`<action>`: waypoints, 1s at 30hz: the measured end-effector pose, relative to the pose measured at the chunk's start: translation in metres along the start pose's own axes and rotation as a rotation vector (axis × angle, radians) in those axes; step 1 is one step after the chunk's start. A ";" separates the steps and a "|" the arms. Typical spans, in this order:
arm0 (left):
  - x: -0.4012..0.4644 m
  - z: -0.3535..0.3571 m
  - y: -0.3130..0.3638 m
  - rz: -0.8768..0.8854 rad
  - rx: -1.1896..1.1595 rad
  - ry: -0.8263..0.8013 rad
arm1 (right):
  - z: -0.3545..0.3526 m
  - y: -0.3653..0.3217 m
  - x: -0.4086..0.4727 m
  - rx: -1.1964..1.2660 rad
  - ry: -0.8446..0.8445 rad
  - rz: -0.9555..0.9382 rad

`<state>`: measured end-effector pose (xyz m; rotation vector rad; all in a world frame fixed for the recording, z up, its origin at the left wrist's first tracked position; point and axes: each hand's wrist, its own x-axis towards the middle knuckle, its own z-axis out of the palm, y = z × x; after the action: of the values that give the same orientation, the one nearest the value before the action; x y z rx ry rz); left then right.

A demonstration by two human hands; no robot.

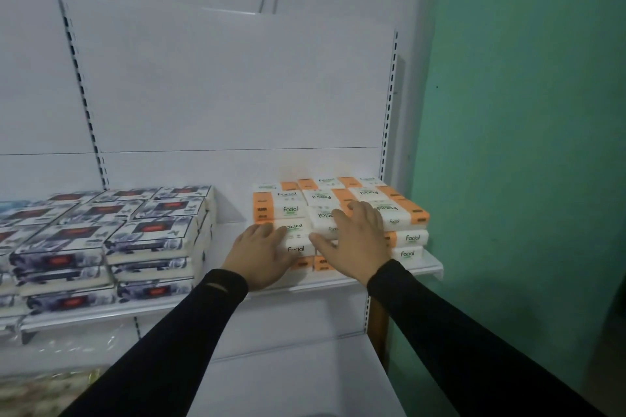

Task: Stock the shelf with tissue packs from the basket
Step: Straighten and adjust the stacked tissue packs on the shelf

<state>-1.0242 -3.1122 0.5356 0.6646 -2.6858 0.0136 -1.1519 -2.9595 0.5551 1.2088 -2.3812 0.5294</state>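
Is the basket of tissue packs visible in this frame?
No: only the shelf, the orange tissue packs under both hands, and dark-patterned packs show.

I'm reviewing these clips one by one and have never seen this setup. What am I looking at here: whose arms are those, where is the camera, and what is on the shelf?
There is no robot. A person wears one wide-angle camera on the head, looking forward and down, so the two black-sleeved arms are their own. The left hand lies with straight fingers against the front of a stack of orange-and-white tissue packs marked "Facial". The right hand rests flat on top of the same stack. Neither hand grips a pack; they seem to be pressing the stack into place. The packs sit on a white shelf. To the left are stacks of dark floral packs. The basket is not in view.
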 end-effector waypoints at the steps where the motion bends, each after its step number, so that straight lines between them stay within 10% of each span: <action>1: 0.000 0.001 0.000 0.004 -0.007 0.003 | 0.001 0.002 -0.001 0.013 0.023 -0.015; 30: 0.001 -0.005 0.006 0.001 -0.009 0.010 | -0.010 0.012 -0.005 0.083 -0.077 -0.163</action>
<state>-1.0257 -3.1073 0.5412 0.6584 -2.6750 0.0056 -1.1574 -2.9439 0.5592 1.4703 -2.3165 0.5421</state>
